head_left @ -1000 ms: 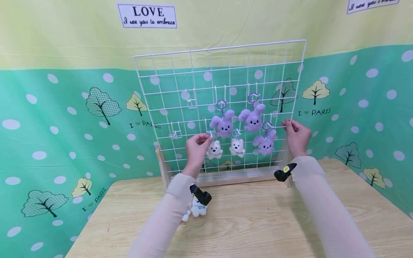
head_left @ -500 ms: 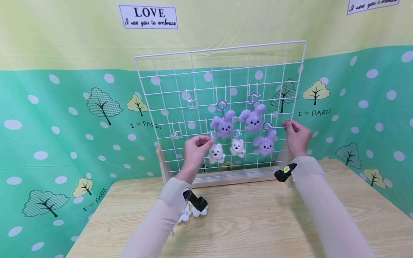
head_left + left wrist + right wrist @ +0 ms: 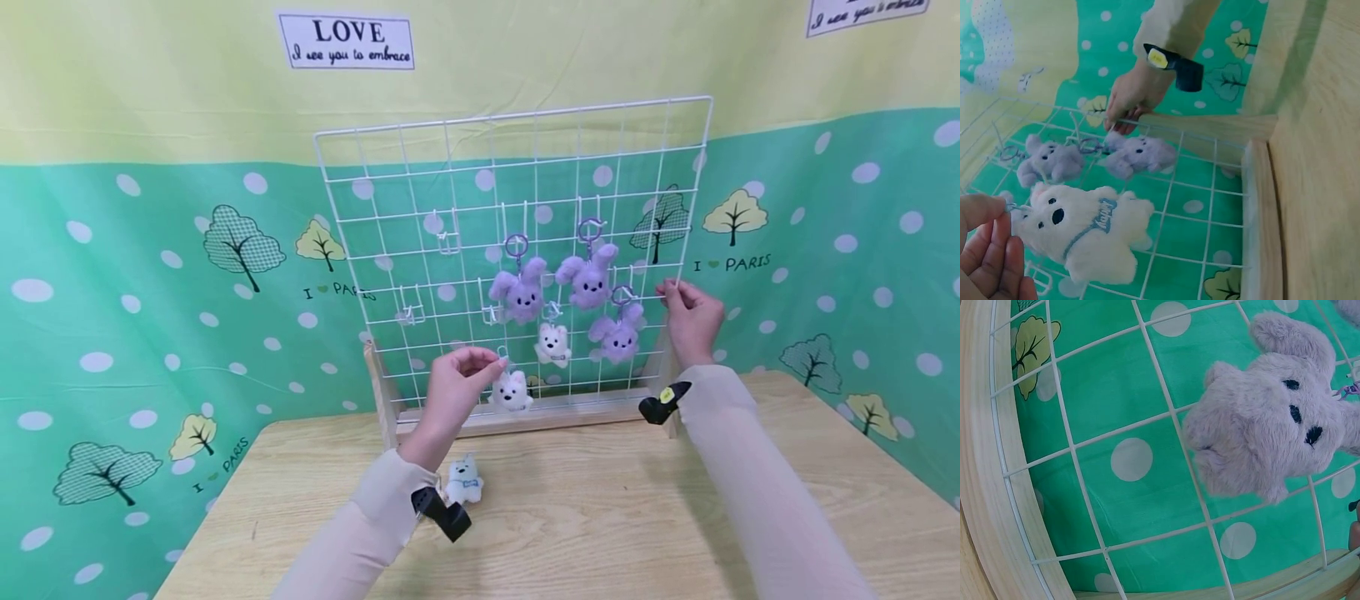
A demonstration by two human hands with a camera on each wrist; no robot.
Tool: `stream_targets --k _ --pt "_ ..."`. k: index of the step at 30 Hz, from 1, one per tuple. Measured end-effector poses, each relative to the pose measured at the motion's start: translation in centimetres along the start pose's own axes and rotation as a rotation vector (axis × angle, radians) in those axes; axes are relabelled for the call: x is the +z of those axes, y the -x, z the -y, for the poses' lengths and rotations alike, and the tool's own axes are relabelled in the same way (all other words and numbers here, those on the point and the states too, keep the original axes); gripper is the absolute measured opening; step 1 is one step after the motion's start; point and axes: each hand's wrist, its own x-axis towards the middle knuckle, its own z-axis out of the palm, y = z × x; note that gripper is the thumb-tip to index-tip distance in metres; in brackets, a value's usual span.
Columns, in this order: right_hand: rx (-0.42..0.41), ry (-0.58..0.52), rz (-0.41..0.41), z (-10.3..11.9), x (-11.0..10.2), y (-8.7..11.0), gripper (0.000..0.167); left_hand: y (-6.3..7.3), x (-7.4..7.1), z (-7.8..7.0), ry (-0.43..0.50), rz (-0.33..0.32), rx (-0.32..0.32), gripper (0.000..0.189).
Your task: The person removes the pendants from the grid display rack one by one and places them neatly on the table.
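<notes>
My left hand [image 3: 453, 392] pinches the small ring atop a white plush dog keychain [image 3: 512, 392], which hangs in front of the lower part of a white wire grid rack [image 3: 513, 117]. Up close in the left wrist view, the plush dog [image 3: 1091, 231] has a blue lettered strap across its body. My right hand [image 3: 692, 321] grips the grid's right edge. Another white dog keychain [image 3: 553, 343] hangs from a hook on the grid. Three lilac bunny keychains hang around it, one of them [image 3: 1254, 419] filling much of the right wrist view.
Bare hooks show on the grid, one [image 3: 491, 314] above my left hand and two farther left. A white plush dog [image 3: 464, 482] lies on the wooden table [image 3: 570, 517], near my left sleeve. The rack's wooden base [image 3: 555, 412] stands at the table's back, before a patterned cloth.
The white plush dog keychain has come off its hook and moved down and slightly right in my left hand. My right hand has stayed on the grid's edge.
</notes>
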Motion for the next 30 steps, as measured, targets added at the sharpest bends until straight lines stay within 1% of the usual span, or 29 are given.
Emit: stream_targets --k 6,12,15,19,25,26,30 --pt "-0.01 0.003 -0.001 -0.1 0.0 0.0 0.032 1.6 -0.2 1.0 -0.001 0.053 -0.01 0.015" --pt "-0.006 0.019 0.003 0.1 0.0 0.2 0.034 3.3 -0.5 2.4 -0.002 0.103 -0.037 0.018" --pt "0.009 0.017 0.01 0.1 -0.1 0.2 0.034 4.1 -0.5 3.0 -0.006 0.122 -0.054 0.018" --pt "0.019 0.021 0.013 0.1 -0.1 0.2 0.033 5.2 -0.4 3.7 -0.009 0.139 -0.058 0.019" --pt "0.008 -0.052 0.0 0.0 -0.1 0.1 0.028 6.5 -0.1 5.1 0.019 0.159 -0.078 0.019" --pt "0.005 -0.062 -0.001 -0.1 0.0 0.0 0.028 6.7 -0.1 5.4 0.014 0.161 -0.084 0.019" --pt "-0.006 -0.048 0.0 -0.2 0.0 -0.1 0.028 7.2 -0.4 6.6 -0.018 0.165 -0.092 0.018"
